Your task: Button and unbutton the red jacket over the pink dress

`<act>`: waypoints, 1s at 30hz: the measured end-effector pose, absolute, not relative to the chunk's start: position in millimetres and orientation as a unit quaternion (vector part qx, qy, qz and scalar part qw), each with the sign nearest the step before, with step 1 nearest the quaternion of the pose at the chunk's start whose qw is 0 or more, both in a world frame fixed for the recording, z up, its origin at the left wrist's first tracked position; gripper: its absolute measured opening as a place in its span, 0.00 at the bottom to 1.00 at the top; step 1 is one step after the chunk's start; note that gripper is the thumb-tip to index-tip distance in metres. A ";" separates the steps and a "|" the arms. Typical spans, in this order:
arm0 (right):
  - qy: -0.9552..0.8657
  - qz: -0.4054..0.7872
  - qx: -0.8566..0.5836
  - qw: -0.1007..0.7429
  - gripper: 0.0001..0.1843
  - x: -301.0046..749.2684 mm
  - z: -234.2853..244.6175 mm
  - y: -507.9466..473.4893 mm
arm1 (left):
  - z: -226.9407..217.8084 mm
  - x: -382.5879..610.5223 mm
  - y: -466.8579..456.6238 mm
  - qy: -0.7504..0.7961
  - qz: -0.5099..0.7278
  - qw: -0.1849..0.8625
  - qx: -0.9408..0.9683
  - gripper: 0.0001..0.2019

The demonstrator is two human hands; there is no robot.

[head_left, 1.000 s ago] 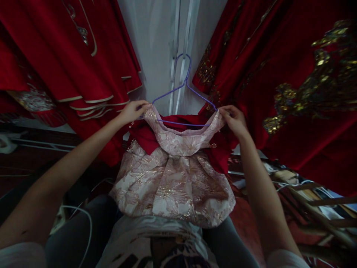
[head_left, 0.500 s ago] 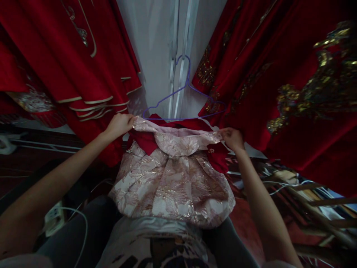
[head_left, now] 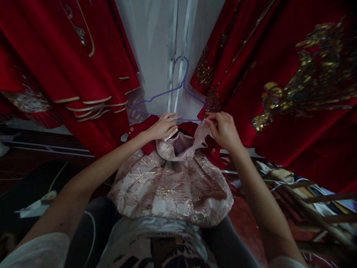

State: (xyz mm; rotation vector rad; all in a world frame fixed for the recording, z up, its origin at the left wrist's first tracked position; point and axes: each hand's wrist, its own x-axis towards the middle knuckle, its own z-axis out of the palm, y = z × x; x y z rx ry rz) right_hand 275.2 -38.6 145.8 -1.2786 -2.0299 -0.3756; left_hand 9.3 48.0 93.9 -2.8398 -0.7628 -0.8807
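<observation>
A pale pink dress with a shiny floral brocade and a gathered skirt lies across my lap, its neck end away from me. My right hand pinches the right end of its upper band and lifts it towards a purple hanger. My left hand rests over the left end of the band, fingers partly curled on the fabric close to the hanger's bottom bar. Red cloth lies under the band and the hanger. The right tip of the hanger is partly hidden by my right hand.
Red garments with pale trim hang at the left, and red ones with gold sequins hang at the right. Between them stands a pale panel with metal strips. A wooden rack with various items stands at the lower right.
Both hands have moved inward from the stretched-out band ends, the left one further. The band has slackened and bunched into an open loop. The hanger has shifted slightly left.
</observation>
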 end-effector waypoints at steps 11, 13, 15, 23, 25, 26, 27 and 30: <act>-0.721 -0.254 -0.604 0.225 0.17 402.6 106.7 2.3 | 89.2 -6.3 23.3 -0.265 -0.309 0.029 -0.913 0.13; -0.714 -0.256 -0.608 0.235 0.19 404.9 105.3 -1.2 | 92.9 -9.1 18.3 -0.264 -0.307 0.022 -0.914 0.13; -0.704 -0.253 -0.610 0.260 0.19 402.3 104.9 -1.6 | 95.0 -10.1 16.1 -0.263 -0.306 0.016 -0.915 0.13; -0.688 -0.224 -0.577 0.378 0.13 376.4 113.7 4.0 | 92.4 -7.6 19.9 -0.265 -0.302 0.003 -0.916 0.14; -0.691 -0.213 -0.570 0.390 0.13 368.3 121.0 3.7 | 92.0 -4.3 19.4 -0.257 -0.305 -0.007 -0.917 0.14; -0.691 -0.210 -0.569 0.392 0.13 363.6 125.4 4.1 | 92.1 -2.0 18.8 -0.252 -0.307 -0.014 -0.917 0.13; -0.692 -0.208 -0.569 0.393 0.13 358.5 130.1 5.2 | 92.4 0.6 18.1 -0.247 -0.309 -0.022 -0.918 0.13; -0.692 -0.207 -0.570 0.392 0.13 339.6 144.3 12.2 | 93.1 10.2 16.6 -0.234 -0.315 -0.045 -0.919 0.13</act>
